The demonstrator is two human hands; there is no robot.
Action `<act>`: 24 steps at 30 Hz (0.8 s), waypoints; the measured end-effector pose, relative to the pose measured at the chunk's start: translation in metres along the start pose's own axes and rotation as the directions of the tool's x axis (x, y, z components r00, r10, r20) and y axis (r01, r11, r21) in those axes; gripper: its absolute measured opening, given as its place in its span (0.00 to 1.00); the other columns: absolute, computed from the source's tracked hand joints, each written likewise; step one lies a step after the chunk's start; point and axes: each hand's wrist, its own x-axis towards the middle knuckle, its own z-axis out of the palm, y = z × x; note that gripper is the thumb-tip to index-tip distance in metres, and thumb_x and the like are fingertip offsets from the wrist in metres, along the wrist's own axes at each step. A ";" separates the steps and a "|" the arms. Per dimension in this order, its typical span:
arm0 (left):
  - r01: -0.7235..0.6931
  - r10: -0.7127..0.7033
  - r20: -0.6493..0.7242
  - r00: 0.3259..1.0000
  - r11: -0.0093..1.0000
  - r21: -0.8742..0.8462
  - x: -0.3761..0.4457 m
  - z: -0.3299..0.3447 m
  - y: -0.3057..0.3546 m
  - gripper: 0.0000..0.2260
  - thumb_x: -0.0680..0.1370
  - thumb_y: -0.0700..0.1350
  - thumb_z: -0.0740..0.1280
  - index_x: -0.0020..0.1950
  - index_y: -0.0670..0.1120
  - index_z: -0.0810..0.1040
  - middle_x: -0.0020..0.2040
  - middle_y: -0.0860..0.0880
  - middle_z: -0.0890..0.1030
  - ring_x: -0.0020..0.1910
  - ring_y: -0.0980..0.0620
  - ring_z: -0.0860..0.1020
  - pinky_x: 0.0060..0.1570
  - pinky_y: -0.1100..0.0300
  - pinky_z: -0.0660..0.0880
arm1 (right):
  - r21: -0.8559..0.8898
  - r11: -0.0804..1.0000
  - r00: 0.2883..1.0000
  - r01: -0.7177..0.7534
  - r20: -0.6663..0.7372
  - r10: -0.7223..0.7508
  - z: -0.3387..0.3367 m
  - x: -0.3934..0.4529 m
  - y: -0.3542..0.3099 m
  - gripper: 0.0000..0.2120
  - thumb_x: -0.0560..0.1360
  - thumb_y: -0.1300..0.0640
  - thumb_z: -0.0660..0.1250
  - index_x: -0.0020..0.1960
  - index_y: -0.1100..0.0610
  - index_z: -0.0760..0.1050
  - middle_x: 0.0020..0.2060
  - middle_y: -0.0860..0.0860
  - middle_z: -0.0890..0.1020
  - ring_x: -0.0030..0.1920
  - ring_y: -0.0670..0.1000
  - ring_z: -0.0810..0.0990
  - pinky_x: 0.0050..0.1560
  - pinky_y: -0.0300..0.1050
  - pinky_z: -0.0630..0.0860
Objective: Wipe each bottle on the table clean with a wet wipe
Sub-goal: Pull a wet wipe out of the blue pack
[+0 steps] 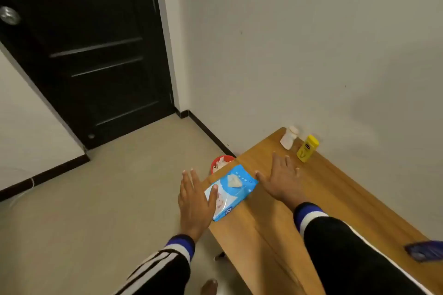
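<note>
A blue pack of wet wipes (pixel 236 187) lies at the left edge of the wooden table (pixel 335 201), a wipe poking out of its top. My left hand (pixel 195 201) hovers flat beside the pack, its thumb over the pack's near left corner. My right hand (pixel 280 178) is spread flat, fingers straight, just right of the pack above the table. A white bottle (pixel 289 137) and a yellow bottle (pixel 307 148) stand at the table's far end by the wall, beyond my right hand.
A red bin (pixel 219 163) holding crumpled white wipes sits on the floor by the table's far left corner. A dark blue object (pixel 425 250) lies at the table's right edge. A black door (pixel 91 55) is at the left, and the wall runs behind the table.
</note>
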 end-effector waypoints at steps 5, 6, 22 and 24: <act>0.209 -0.192 0.115 0.975 0.963 -0.168 0.029 0.049 -0.025 0.37 0.80 0.56 0.63 0.81 0.41 0.48 0.78 0.38 0.58 0.76 0.40 0.59 0.73 0.47 0.60 | 0.031 0.997 0.980 -0.076 0.185 0.069 0.042 0.044 -0.014 0.41 0.77 0.36 0.61 0.80 0.54 0.49 0.79 0.53 0.57 0.79 0.58 0.53 0.76 0.61 0.57; 0.280 -0.256 0.136 0.957 0.938 -0.204 0.035 0.055 -0.027 0.38 0.79 0.55 0.65 0.80 0.40 0.49 0.76 0.37 0.61 0.75 0.39 0.61 0.72 0.46 0.61 | 0.042 0.994 0.968 -0.104 0.233 0.092 0.051 0.054 -0.015 0.40 0.77 0.37 0.62 0.80 0.54 0.49 0.79 0.54 0.58 0.78 0.58 0.56 0.75 0.59 0.60; 0.618 -0.446 0.439 0.780 0.661 -0.426 0.088 0.074 -0.022 0.13 0.73 0.27 0.62 0.50 0.43 0.77 0.48 0.44 0.82 0.46 0.45 0.82 0.48 0.55 0.80 | 0.193 0.882 0.833 -0.430 0.462 0.305 0.121 0.094 0.029 0.17 0.73 0.59 0.64 0.61 0.60 0.74 0.58 0.58 0.81 0.58 0.59 0.79 0.53 0.46 0.74; 0.610 -0.410 0.502 0.761 0.716 -0.340 0.087 0.083 -0.017 0.15 0.75 0.30 0.62 0.56 0.46 0.74 0.50 0.47 0.80 0.49 0.47 0.80 0.54 0.52 0.79 | 0.231 0.830 0.803 -0.508 0.476 0.359 0.120 0.075 0.052 0.11 0.70 0.60 0.64 0.52 0.59 0.78 0.51 0.56 0.82 0.50 0.56 0.81 0.46 0.43 0.73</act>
